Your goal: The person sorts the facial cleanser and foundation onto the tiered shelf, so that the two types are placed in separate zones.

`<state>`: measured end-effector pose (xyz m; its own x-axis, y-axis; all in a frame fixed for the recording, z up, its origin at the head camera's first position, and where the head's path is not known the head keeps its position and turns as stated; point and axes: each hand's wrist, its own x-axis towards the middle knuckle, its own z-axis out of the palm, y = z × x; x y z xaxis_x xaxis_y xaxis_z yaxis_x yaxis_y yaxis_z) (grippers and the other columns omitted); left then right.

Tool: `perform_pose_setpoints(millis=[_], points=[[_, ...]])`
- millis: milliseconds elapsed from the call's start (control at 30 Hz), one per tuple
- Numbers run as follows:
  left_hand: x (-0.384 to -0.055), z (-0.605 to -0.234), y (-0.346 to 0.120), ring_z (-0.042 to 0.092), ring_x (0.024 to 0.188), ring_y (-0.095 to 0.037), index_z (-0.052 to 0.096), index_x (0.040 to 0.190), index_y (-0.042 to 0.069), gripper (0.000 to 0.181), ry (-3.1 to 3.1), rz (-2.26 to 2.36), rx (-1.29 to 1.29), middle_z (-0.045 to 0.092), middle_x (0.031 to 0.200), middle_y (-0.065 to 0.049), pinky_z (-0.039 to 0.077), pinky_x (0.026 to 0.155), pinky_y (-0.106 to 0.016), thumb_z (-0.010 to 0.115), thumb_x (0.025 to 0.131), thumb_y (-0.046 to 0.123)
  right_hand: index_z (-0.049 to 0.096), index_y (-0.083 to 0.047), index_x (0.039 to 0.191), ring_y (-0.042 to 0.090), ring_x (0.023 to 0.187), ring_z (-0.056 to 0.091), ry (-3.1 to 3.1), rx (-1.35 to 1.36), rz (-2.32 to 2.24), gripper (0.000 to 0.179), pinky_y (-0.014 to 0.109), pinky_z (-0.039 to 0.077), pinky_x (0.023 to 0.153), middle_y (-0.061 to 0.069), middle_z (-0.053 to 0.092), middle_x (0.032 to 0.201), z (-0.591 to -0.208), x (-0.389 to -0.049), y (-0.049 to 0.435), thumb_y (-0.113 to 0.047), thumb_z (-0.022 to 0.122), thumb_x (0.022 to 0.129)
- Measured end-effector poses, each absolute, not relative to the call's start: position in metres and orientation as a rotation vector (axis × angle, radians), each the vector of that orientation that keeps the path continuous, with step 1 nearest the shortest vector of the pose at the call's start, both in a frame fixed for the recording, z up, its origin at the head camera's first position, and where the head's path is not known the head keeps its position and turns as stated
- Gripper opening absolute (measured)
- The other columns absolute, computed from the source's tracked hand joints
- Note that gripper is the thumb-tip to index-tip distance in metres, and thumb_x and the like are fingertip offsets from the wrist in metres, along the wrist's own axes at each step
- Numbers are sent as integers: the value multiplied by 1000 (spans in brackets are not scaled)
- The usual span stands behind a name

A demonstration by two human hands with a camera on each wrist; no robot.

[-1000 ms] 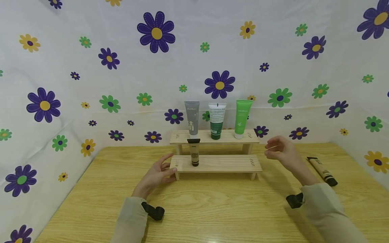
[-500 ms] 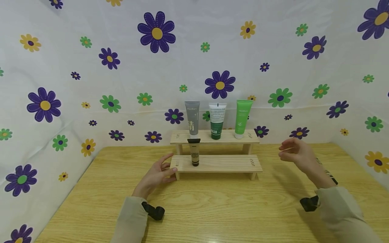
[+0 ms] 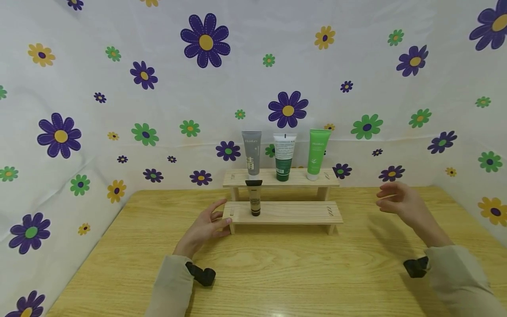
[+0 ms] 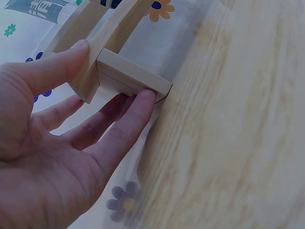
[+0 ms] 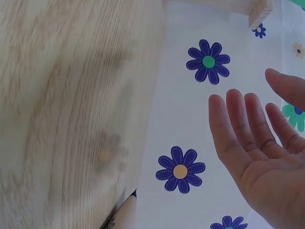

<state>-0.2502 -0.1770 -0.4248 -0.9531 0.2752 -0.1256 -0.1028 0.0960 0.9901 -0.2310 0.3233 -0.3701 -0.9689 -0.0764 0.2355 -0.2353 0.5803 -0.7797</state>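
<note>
A two-step wooden display stand (image 3: 293, 213) stands on the table. My left hand (image 3: 203, 226) grips the left end of its lower step; in the left wrist view the thumb (image 4: 71, 59) lies on the plank's edge and the fingers touch the leg panel (image 4: 131, 74). A small beige tube with dark ends (image 3: 255, 199) is upright on the lower step, near that hand. On the upper step are a grey tube (image 3: 251, 154), a white-and-green tube (image 3: 283, 156) and a bright green tube (image 3: 318, 153). My right hand (image 3: 404, 207) hovers right of the stand, fingers relaxed, holding nothing.
Another beige tube (image 5: 125, 213) lies on the table, partly visible in the right wrist view; my right arm hides it in the head view. A white flower-print cloth (image 3: 170, 97) hangs behind and beside the wood-grain table (image 3: 277, 273).
My right hand has moved to the right, away from the stand, and now covers the lying beige tube in the head view. The left hand has stayed on the stand.
</note>
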Motion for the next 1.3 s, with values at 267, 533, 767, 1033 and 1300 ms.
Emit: perform_pose_setpoints(millis=[267,533,767,1033,1300], points=[[-251,-425,-176,55,124,-45,24,161,8,68,2097,1939,173,42,146,-33,54,97,-48,58,102,0,42,18,132,-8,83,59,-2627,209,1355,44,20,58,70,15,61,111,-372,-228,341,-2,63,99],[-251,-425,-175,54,125,-46,23,162,7,69,2099,1939,170,43,146,-33,53,97,-50,57,103,-1,37,22,136,-9,81,59,-2638,145,1383,50,20,59,69,-4,62,102,-374,-224,359,-3,61,101],[-251,-425,-176,55,124,-46,23,162,7,69,2091,1940,165,43,146,-33,53,97,-49,57,103,-1,36,23,135,-7,80,60,-2616,113,1415,51,21,59,68,-16,57,97,-374,-222,373,-2,62,100],[-251,-425,-177,54,125,-46,23,162,8,69,2097,1938,156,42,147,-33,53,97,-50,57,103,0,39,20,130,-9,80,59,-2615,45,1413,42,21,59,69,-20,57,94,-373,-220,386,-3,59,102],[-252,-425,-177,55,124,-45,23,162,8,69,2087,1943,168,42,147,-33,54,96,-49,58,102,0,41,21,127,-8,74,58,-2617,-77,1318,37,21,58,64,-2,61,94,-379,-218,397,0,56,101]])
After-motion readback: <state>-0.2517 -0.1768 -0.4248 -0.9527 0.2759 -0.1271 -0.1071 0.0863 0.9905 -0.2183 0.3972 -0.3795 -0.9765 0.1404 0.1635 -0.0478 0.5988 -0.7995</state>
